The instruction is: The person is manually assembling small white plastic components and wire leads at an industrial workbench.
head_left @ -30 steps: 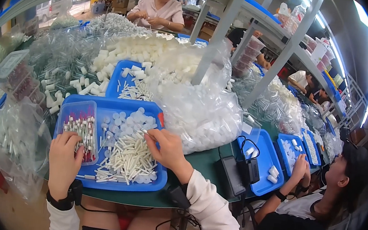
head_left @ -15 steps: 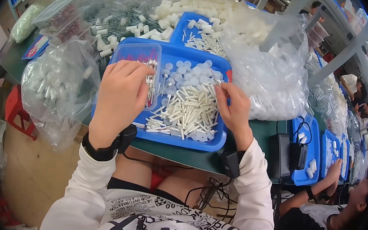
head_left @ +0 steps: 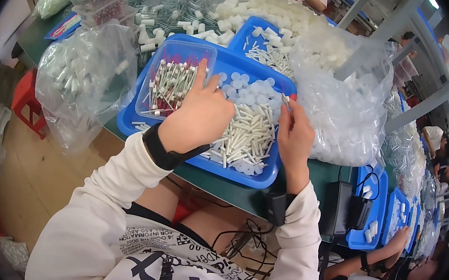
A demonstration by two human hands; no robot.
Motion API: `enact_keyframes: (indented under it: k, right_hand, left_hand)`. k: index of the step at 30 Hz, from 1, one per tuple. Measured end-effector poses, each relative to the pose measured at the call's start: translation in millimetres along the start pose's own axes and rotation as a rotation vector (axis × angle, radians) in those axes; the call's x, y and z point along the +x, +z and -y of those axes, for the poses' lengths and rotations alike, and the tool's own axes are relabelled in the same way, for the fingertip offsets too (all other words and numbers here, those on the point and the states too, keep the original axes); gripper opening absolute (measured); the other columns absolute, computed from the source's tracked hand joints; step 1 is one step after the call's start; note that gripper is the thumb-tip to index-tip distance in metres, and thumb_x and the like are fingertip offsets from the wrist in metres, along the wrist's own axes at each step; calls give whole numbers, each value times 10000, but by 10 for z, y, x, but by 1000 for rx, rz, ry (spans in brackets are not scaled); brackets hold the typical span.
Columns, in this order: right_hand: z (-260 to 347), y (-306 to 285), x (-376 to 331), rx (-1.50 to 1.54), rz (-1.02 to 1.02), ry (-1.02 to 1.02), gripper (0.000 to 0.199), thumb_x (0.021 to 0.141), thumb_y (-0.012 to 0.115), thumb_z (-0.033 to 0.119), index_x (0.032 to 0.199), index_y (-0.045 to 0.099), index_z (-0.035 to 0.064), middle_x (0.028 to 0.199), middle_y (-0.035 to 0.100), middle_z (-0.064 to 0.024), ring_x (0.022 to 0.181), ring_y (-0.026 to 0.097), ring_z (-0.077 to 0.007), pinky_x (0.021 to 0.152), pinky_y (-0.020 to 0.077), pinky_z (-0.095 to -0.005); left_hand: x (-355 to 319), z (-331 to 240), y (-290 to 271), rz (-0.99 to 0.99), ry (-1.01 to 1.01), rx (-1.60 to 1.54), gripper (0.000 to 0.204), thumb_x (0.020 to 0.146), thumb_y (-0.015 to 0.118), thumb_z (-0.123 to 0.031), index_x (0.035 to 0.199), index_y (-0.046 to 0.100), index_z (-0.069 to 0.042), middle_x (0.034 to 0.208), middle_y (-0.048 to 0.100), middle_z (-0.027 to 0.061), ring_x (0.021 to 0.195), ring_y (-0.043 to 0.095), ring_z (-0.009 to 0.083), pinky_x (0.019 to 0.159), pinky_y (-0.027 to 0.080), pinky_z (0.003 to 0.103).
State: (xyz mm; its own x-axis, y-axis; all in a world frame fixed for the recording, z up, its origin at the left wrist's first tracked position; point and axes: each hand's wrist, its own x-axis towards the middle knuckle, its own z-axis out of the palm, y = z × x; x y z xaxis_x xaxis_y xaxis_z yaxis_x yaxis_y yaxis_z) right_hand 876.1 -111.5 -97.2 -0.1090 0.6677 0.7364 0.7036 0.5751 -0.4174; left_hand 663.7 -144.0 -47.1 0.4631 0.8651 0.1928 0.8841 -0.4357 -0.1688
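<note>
My left hand (head_left: 199,116) is over the middle of a blue tray (head_left: 248,181), beside a clear plastic box (head_left: 153,112). Its index finger stretches out and the others bend; I see nothing held, though its palm side is hidden. Inside the box lie many thin pins with white ends and red tips (head_left: 173,82). At the tray's right edge, my right hand (head_left: 296,134) pinches a small thin rod with a white end (head_left: 286,99). Between the hands lie a pile of short white tubes (head_left: 247,134) and translucent white discs (head_left: 248,92).
Behind the tray are a smaller blue tray (head_left: 239,39) of white pieces and heaps of white plastic parts (head_left: 266,7). Plastic bags stand left (head_left: 86,79) and right (head_left: 342,108). A black power adapter (head_left: 336,206) sits at the right table edge. A co-worker's arm (head_left: 359,261) reaches in beyond.
My left hand has moved right, off the clear box to over the discs and tubes, uncovering the pins. Its index finger is now stretched out. My right hand still pinches the small rod.
</note>
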Motion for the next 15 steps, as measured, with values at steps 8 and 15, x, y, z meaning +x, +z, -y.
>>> enact_keyframes:
  k: [8,15]
  right_hand:
    - [8,53,51,-316,93,88,215,912,519,145,1120,550,100,836,667,-118,730,635,-338,607,477,-446]
    - [-3,160,92,-355,102,220,135,908,574,222,964,544,103,745,645,-95,648,626,-316,547,457,-431]
  left_hand:
    - [88,32,95,88,15,-46,191,744,529,-107,811,674,-2,902,640,201,1200,469,387,1086,75,669]
    - [155,65,100,33,-9,-46,159,755,556,-119,758,679,-19,832,649,151,1145,518,334,1080,108,664]
